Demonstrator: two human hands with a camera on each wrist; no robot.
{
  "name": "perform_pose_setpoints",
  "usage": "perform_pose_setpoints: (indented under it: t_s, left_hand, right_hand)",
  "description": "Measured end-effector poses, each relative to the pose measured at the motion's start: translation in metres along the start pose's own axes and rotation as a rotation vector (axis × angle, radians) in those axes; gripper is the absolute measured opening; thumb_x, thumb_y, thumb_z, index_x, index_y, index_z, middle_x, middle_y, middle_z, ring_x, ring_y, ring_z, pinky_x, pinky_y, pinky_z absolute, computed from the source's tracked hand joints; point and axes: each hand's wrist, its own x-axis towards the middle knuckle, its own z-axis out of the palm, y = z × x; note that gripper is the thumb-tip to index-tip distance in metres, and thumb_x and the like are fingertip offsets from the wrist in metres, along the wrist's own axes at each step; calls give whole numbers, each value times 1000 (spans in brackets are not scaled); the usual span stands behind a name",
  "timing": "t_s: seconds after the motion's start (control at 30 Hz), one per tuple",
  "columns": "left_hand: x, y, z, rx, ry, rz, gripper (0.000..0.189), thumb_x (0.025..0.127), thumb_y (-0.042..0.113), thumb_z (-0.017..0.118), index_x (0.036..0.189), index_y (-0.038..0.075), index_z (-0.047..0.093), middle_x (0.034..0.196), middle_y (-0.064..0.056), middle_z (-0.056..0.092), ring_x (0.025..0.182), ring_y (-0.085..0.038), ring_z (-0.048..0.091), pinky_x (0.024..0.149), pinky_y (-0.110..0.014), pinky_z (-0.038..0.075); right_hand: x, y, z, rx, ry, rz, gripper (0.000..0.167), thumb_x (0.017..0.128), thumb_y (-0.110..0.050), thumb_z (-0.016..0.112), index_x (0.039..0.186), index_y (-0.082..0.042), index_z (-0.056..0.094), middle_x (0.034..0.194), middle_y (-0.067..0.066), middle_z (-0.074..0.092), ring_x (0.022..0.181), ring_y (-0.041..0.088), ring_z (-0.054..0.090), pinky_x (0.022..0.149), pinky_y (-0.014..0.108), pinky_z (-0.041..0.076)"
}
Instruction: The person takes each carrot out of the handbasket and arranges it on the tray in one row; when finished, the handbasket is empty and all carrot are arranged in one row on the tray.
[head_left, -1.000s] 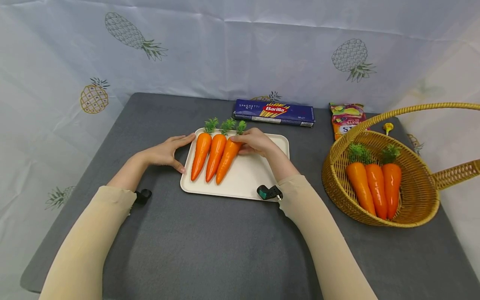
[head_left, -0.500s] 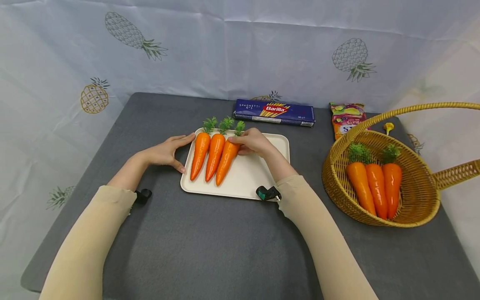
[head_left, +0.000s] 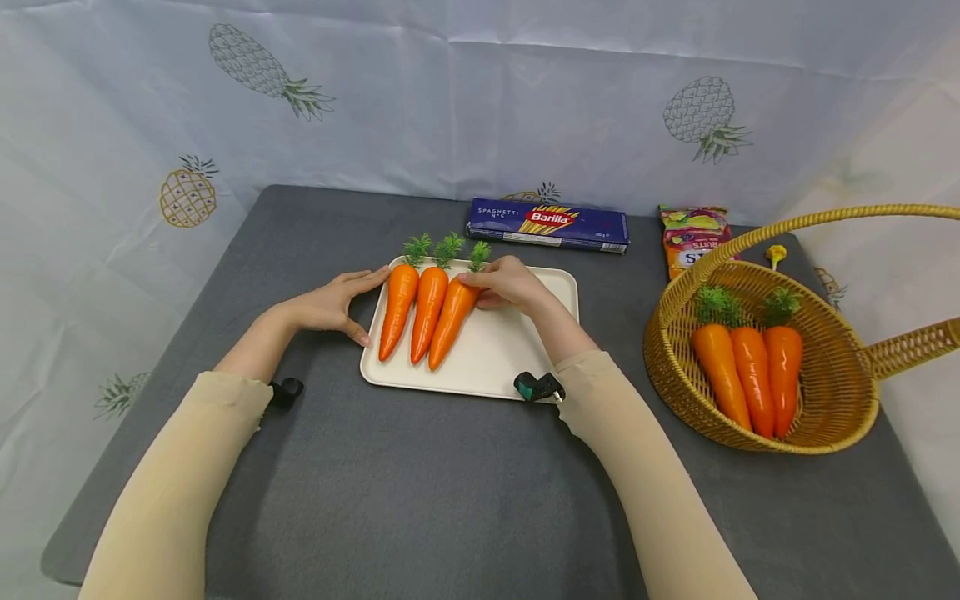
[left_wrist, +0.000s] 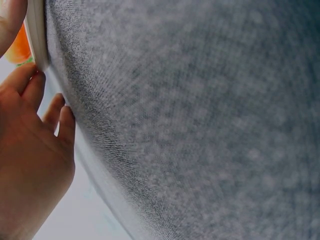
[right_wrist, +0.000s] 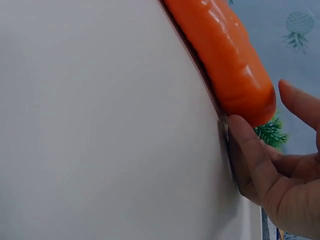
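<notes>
Three orange carrots with green tops lie side by side on a cream tray (head_left: 510, 358) in the head view: a left carrot (head_left: 398, 312), a middle carrot (head_left: 429, 312) and a right carrot (head_left: 453, 321). My right hand (head_left: 516, 286) touches the upper end of the right carrot. The right wrist view shows one fingertip against that carrot (right_wrist: 225, 60), while another digit stands just off its surface. With thumb and fingers spread, my left hand (head_left: 330, 307) rests at the tray's left edge. Its fingertips are at the rim (left_wrist: 37, 35) in the left wrist view.
A wicker basket (head_left: 832, 425) with a tall handle holds three more carrots at the right. Behind the tray lies a blue Barilla spaghetti box (head_left: 547, 225). Close to the basket are a colourful snack packet (head_left: 686, 237) and a small yellow item (head_left: 777, 252).
The three carrots have shifted slightly to the left on the tray, the right carrot along with the others. Both hands have stayed almost in place.
</notes>
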Motion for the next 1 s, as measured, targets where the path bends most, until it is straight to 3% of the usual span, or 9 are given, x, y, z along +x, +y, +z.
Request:
perform_pose_setpoints:
  t_s: [0.17, 0.3, 0.5, 0.67, 0.83, 1.0]
  left_hand:
    - [0, 0, 0, -5, 1, -2, 127, 66, 34, 91, 161, 23, 7, 168, -19, 4, 154, -43, -3, 118, -69, 10]
    - [0, 1, 1, -5, 4, -4, 127, 66, 35, 91, 161, 23, 8, 168, -17, 4, 154, -42, -3, 118, -69, 10]
    - [0, 1, 0, -3, 0, 0, 126, 66, 36, 91, 161, 23, 8, 168, -17, 4, 154, -42, -2, 118, -69, 10]
    - [-1, 2, 0, -3, 3, 1, 126, 67, 35, 91, 161, 23, 8, 168, -17, 4, 154, -42, -2, 118, -69, 10]
    - [-1, 3, 0, -4, -7, -5, 125, 68, 35, 90, 161, 23, 7, 168, -16, 3, 154, -42, -3, 118, -70, 9]
    - [-2, 4, 0, -2, -12, -9, 125, 68, 36, 90, 161, 23, 6, 168, -19, 3, 154, -43, -3, 118, -70, 10]
  right_hand:
    - [-2, -1, -6, -14, -11, 21, 48, 93, -30, 69, 127, 3, 62, 109, 11, 62, 78, 13, 64, 73, 24, 60]
    - [-6, -1, -11, -60, -8, 29, 55, 93, -34, 69, 133, 3, 58, 124, 16, 61, 85, 15, 64, 73, 23, 60]
    - [-13, -3, -17, -140, 12, 2, 53, 94, -36, 67, 129, 3, 59, 122, 17, 63, 87, 17, 66, 78, 27, 60]
    - [-24, -8, -23, -196, 30, -29, 52, 95, -38, 65, 128, 1, 58, 126, 17, 64, 104, 25, 68, 91, 36, 59]
    - [-41, -18, -33, -147, 19, -76, 49, 97, -32, 63, 133, 0, 55, 137, 18, 58, 120, 34, 63, 100, 43, 54]
    - [-63, -30, -44, -127, 17, -155, 44, 99, -28, 61, 132, -1, 55, 137, 21, 56, 120, 38, 62, 102, 46, 52]
